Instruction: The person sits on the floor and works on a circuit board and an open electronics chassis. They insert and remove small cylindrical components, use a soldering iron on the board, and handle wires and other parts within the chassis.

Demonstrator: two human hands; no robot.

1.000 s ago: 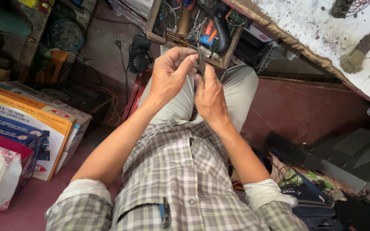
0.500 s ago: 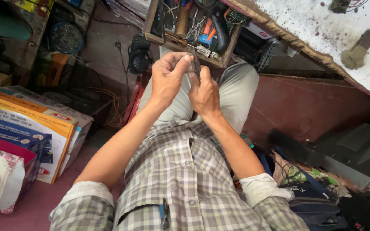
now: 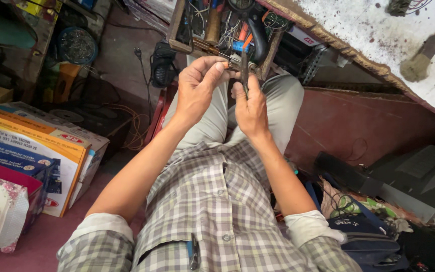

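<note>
I sit looking down at my lap in a checked shirt and grey trousers. My right hand [image 3: 251,107] is closed around a thin dark tool [image 3: 244,70] that sticks up from the fist. My left hand [image 3: 198,86] curls over beside it, its fingertips pinching a very small part at the tool's tip; the part is too small to make out. Both hands are held together above my knees, just in front of an open wooden drawer [image 3: 176,31] stuffed with wires, pliers and other hand tools.
A worn white workbench [image 3: 378,38] at the upper right carries a brush with an orange handle [image 3: 424,53]. Stacked cardboard boxes [image 3: 31,151] stand on the floor at my left. A dark bag [image 3: 373,236] and clutter lie at my right, a black plug and cable [image 3: 162,63] by the drawer.
Both hands stay together over my lap; the left fingers have shifted slightly around the tool's tip. The view has drifted a little.
</note>
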